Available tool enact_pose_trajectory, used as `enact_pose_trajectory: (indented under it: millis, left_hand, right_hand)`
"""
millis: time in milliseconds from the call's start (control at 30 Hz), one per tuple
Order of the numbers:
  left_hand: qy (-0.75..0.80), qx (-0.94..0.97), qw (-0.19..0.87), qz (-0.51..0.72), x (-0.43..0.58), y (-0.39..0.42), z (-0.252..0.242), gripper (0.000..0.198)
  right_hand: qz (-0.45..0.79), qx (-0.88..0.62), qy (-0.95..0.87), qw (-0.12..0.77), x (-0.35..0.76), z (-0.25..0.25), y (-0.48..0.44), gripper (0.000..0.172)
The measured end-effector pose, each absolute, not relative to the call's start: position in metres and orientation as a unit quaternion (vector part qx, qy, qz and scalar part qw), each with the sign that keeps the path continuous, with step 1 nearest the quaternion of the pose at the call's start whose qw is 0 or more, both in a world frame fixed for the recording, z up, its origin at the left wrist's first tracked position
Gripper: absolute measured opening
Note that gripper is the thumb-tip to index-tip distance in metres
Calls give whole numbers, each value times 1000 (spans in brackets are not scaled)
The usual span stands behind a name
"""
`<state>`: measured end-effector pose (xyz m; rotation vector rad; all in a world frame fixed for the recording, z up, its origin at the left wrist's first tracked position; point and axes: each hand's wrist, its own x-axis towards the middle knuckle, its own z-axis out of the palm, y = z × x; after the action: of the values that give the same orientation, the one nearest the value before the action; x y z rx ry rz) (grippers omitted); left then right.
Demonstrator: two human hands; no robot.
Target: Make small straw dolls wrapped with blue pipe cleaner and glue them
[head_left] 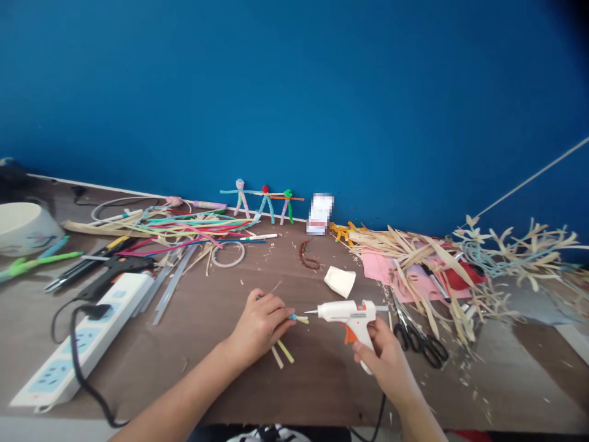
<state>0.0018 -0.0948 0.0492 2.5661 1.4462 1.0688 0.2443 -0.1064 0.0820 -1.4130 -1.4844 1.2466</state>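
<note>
My right hand point(385, 353) grips a white hot glue gun point(348, 311) with an orange trigger; its nozzle points left and a glue stick shows at the back. Close to the nozzle tip, my left hand point(263, 318) is closed on a small bundle of pale strips point(302, 319) with a light blue part at the fingertips. More pale and yellow-green strip ends point(285, 351) stick out below that hand. Its fingers hide the rest of the bundle. A cream-coloured piece point(340, 281) lies behind the glue gun, and scissors point(435, 351) are right of my right hand.
Three pipe-cleaner figures point(265, 202) stand against the blue wall. At left are a power strip point(110, 319), a black glue gun point(115, 270), glue sticks point(175, 282), a white bowl point(27, 227) and coloured pipe cleaners point(184, 227). Dried husk strips point(405, 245) pile up at right.
</note>
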Motion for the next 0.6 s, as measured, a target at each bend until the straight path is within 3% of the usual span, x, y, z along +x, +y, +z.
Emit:
enact_pose_trajectory:
  millis: [133, 600]
  left_hand:
    - [456, 823, -3, 338, 4, -96, 52, 14]
    - [450, 831, 1, 328, 6, -96, 51, 14]
  right_hand:
    - [471, -539, -620, 323, 243, 83, -105, 35]
    - [420, -541, -660, 309, 246, 77, -105, 36]
